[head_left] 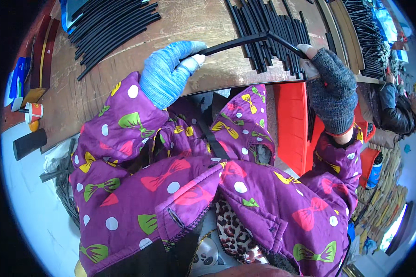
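Observation:
A thin black strip [238,41] spans the gap between my hands above the table's front edge. It has a sharp angle near its right part; whether it is one bent piece or two joined pieces I cannot tell. My left hand [171,69], in a light blue knitted glove, pinches the left end between thumb and fingers. The right end is gripped by my right hand [330,85] in a dark grey knitted glove with bare fingertips. Just beyond the strip lies a row of black sticks [275,27], and another bundle of black sticks [113,27] is at the far left.
The worn wooden table [198,21] stretches across the far side. A red plastic bin [291,124] stands below its edge at the right. At the left are a paper cup [34,112] and a dark block [30,144]. Another person [397,108] is at the far right.

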`<control>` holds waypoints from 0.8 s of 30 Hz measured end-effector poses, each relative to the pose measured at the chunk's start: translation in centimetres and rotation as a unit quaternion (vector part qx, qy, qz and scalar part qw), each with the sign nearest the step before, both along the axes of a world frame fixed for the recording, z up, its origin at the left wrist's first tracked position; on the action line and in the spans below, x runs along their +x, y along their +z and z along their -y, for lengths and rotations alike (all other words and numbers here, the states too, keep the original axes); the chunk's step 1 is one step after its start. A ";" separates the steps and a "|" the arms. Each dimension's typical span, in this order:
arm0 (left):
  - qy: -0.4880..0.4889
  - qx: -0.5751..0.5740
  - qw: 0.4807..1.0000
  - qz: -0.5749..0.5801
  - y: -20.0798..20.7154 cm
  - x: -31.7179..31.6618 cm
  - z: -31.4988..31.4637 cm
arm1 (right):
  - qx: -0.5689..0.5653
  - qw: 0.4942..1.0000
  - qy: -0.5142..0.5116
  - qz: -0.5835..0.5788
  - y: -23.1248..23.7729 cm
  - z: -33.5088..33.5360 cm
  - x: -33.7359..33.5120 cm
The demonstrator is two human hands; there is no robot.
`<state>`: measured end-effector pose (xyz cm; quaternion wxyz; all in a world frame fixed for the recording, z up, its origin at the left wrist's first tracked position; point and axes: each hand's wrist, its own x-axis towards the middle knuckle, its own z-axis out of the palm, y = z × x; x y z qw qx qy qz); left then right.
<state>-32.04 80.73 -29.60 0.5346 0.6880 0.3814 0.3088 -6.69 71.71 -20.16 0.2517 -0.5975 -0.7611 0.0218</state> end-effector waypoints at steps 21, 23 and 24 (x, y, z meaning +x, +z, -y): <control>-0.086 0.249 0.963 -0.050 -0.1 2.8 -1.8 | 0.059 0.923 0.102 0.366 3.6 -2.6 4.8; -0.064 0.128 0.988 -0.059 1.3 3.5 -1.0 | 0.104 0.924 0.109 0.350 4.0 -2.8 5.3; -0.063 0.094 0.991 -0.070 1.6 4.0 -1.1 | -0.011 0.921 0.070 0.383 5.2 -2.2 5.0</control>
